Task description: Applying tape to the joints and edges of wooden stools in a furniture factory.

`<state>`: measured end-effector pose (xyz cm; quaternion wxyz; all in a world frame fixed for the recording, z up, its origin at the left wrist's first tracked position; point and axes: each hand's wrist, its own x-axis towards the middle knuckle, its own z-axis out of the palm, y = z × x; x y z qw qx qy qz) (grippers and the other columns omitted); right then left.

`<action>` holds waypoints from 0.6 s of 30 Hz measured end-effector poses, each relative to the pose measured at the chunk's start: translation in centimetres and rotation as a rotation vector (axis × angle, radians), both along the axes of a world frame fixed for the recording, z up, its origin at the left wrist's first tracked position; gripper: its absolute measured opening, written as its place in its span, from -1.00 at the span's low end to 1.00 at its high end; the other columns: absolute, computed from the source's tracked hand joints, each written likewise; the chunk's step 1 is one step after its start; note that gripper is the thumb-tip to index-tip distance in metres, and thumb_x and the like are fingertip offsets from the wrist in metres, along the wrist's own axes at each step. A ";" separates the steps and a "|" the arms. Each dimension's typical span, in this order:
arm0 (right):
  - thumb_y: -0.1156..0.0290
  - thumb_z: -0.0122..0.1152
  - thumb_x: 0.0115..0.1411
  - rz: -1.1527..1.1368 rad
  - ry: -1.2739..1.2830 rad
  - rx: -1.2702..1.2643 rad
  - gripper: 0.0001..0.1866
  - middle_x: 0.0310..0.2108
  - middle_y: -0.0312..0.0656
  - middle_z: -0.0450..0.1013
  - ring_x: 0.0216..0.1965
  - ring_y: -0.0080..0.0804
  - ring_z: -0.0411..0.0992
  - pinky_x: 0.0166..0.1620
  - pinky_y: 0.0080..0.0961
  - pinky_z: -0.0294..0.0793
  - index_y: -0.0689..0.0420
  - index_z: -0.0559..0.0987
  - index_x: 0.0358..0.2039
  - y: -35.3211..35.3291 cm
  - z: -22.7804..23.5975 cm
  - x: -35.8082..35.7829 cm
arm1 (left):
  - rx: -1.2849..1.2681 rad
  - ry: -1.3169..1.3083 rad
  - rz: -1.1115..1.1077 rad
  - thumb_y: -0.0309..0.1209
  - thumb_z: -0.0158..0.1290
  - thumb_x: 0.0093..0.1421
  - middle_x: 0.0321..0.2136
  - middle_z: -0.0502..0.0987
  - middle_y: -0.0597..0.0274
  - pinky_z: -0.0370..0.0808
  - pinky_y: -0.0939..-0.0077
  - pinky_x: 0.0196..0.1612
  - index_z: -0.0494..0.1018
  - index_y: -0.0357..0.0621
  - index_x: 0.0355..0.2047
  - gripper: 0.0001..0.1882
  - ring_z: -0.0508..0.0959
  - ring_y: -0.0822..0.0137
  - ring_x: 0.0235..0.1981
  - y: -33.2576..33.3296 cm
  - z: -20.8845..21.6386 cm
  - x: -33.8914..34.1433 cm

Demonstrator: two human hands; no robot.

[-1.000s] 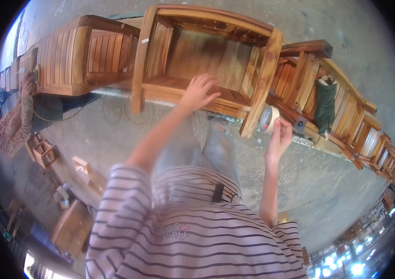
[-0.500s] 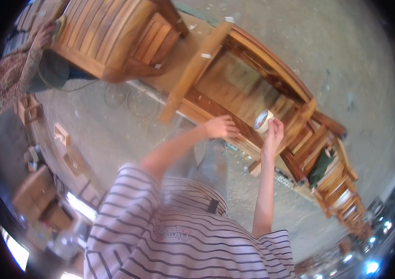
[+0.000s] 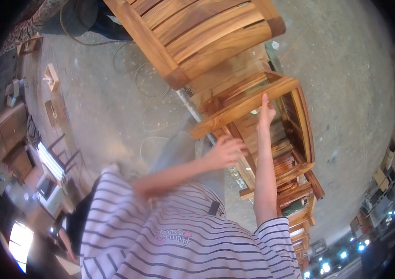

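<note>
Since half a second ago, the right hand [image 3: 266,114] has crossed the wooden chair [image 3: 305,121] to its armrest [image 3: 234,114]; the grip is narrow, but I cannot tell what it holds. Blurred left hand [image 3: 227,151], loosely spread, hovers near this chair, which stands beside slatted furniture [image 3: 206,29].

Soft, even light falls across the gray floor [image 3: 346,116] as bluish-white lights [image 3: 344,255] glare at lower right and a bright panel [image 3: 20,242] burns white at lower left. Motion blurs the left hand [image 3: 225,152] and forearm [image 3: 174,176]; fisheye curvature bends the outer scene, smeared toward blackened edges.
</note>
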<state>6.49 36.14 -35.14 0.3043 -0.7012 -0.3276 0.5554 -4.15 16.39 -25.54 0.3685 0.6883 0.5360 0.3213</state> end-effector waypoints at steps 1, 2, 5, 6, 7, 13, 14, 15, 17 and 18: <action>0.00 0.40 0.06 -0.001 -0.008 0.088 -0.48 -0.42 -0.33 0.42 -0.41 -0.62 0.30 -0.34 -0.61 0.31 0.25 0.51 -0.29 -0.1 0.3 0.1 | -0.028 0.036 0.138 -0.12 0.18 0.07 0.12 0.34 0.19 0.14 0.02 0.18 0.42 0.14 0.06 -0.48 0.24 0.16 0.23 -0.3 0.6 -1.9; 0.10 0.29 0.19 0.059 -0.083 0.027 -0.53 -0.19 -0.26 0.50 -0.17 -0.57 0.39 -0.08 -0.58 0.33 0.28 0.51 -0.12 -0.1 0.8 0.2 | -0.094 0.069 0.283 -0.11 0.18 0.07 0.11 0.35 0.16 0.13 0.01 0.17 0.42 0.12 0.06 -0.48 0.24 0.14 0.22 -0.4 1.1 -3.7; 0.07 0.28 0.19 0.081 -0.104 -0.048 -0.50 -0.16 -0.25 0.48 -0.14 -0.55 0.38 -0.06 -0.56 0.33 0.29 0.51 -0.11 0.1 2.3 -0.5 | -0.278 0.212 0.677 -0.02 0.17 0.07 0.11 0.36 0.17 0.08 -0.04 0.18 0.46 0.09 0.01 -0.48 0.28 0.08 0.18 0.2 -0.1 -7.0; 0.07 0.28 0.19 0.085 -0.112 -0.053 -0.50 -0.16 -0.25 0.48 -0.14 -0.55 0.38 -0.06 -0.56 0.33 0.29 0.51 -0.11 0.2 2.3 -0.5 | -0.285 0.205 0.679 -0.02 0.17 0.07 0.11 0.36 0.17 0.08 -0.04 0.18 0.46 0.09 0.01 -0.48 0.28 0.08 0.18 -0.3 -1.2 -7.7; 0.04 0.25 0.21 0.117 -0.127 -0.086 -0.49 -0.16 -0.24 0.48 -0.13 -0.54 0.38 -0.04 -0.55 0.32 0.28 0.51 -0.11 0.4 2.0 -0.5 | -0.361 0.278 0.631 0.02 0.19 0.04 0.09 0.38 0.19 0.07 -0.06 0.19 0.47 0.09 0.00 -0.45 0.29 0.10 0.17 -1.1 -2.5 -8.5; -0.03 0.13 0.26 0.024 -0.116 -0.096 -0.48 -0.29 -0.21 0.48 -0.26 -0.51 0.43 -0.19 -0.57 0.39 0.28 0.48 -0.19 -0.2 2.4 0.7 | -0.529 0.158 0.564 0.10 0.27 -0.08 -0.08 0.53 0.25 0.06 -0.08 0.19 0.57 0.07 -0.12 -0.42 0.39 0.19 0.09 0.7 -3.4 -9.0; -0.02 0.11 0.28 -0.077 -0.054 -0.106 -0.49 -0.37 -0.19 0.49 -0.33 -0.51 0.47 -0.28 -0.60 0.43 0.29 0.45 -0.23 -0.6 2.8 0.8 | -0.559 0.122 0.580 0.09 0.28 -0.09 -0.13 0.57 0.25 0.08 -0.05 0.18 0.60 0.07 -0.17 -0.45 0.43 0.21 0.05 1.1 -3.4 -9.1; -0.02 0.11 0.28 -0.085 -0.060 -0.108 -0.49 -0.37 -0.19 0.49 -0.33 -0.51 0.47 -0.28 -0.60 0.43 0.29 0.45 -0.23 -1.0 3.1 1.3 | -0.562 0.120 0.570 0.09 0.28 -0.09 -0.13 0.57 0.25 0.08 -0.05 0.18 0.60 0.07 -0.17 -0.45 0.43 0.21 0.05 1.3 -3.6 -9.2; 0.01 0.03 0.33 -0.086 -0.064 -0.084 -0.53 -0.23 -0.20 0.46 -0.29 -0.52 0.44 -0.25 -0.54 0.43 0.26 0.48 -0.19 -2.2 3.8 2.2 | -0.613 0.071 0.587 0.05 0.30 -0.10 -0.19 0.61 0.25 0.14 0.04 0.16 0.64 0.05 -0.26 -0.53 0.53 0.22 -0.06 1.5 -3.8 -9.3; 0.01 0.03 0.33 -0.097 -0.070 -0.085 -0.53 -0.23 -0.20 0.46 -0.29 -0.52 0.44 -0.25 -0.54 0.43 0.26 0.48 -0.19 -2.9 4.5 2.4 | -0.616 0.069 0.575 0.05 0.30 -0.10 -0.19 0.61 0.25 0.14 0.04 0.16 0.64 0.05 -0.26 -0.53 0.53 0.22 -0.06 1.8 -3.8 -9.6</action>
